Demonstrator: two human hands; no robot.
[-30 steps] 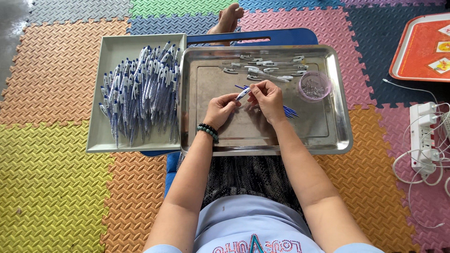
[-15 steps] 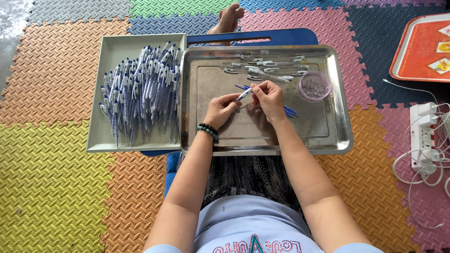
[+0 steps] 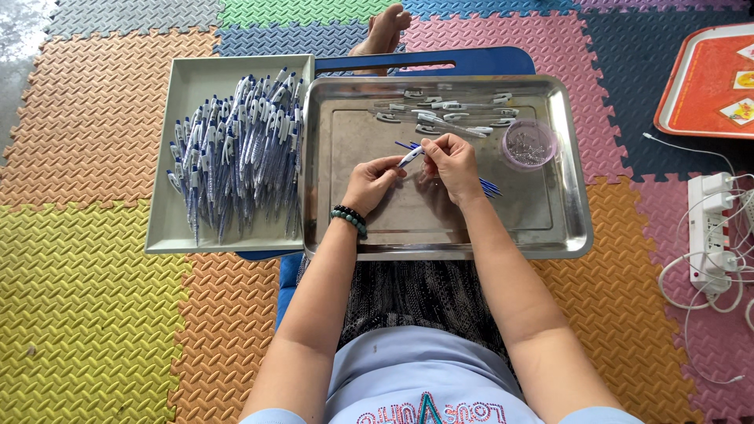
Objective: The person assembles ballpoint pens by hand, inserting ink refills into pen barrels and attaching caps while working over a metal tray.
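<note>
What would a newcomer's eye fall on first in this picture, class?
Likely the heap of blue-and-white pens filling the grey tray on the left. Next, the left hand and right hand meeting on one pen over the steel tray, above bright foam mats.

Your left hand (image 3: 369,182) and right hand (image 3: 452,161) meet over the steel tray (image 3: 565,228), both pinching one white pen part (image 3: 410,156). Blue refills (image 3: 488,187) lie just beside your right hand. Clear barrels (image 3: 444,118) line the tray's far edge, pink cup (image 3: 528,145) near them. Finished pens (image 3: 236,153) are piled in the grey tray (image 3: 169,235) on your left.
</note>
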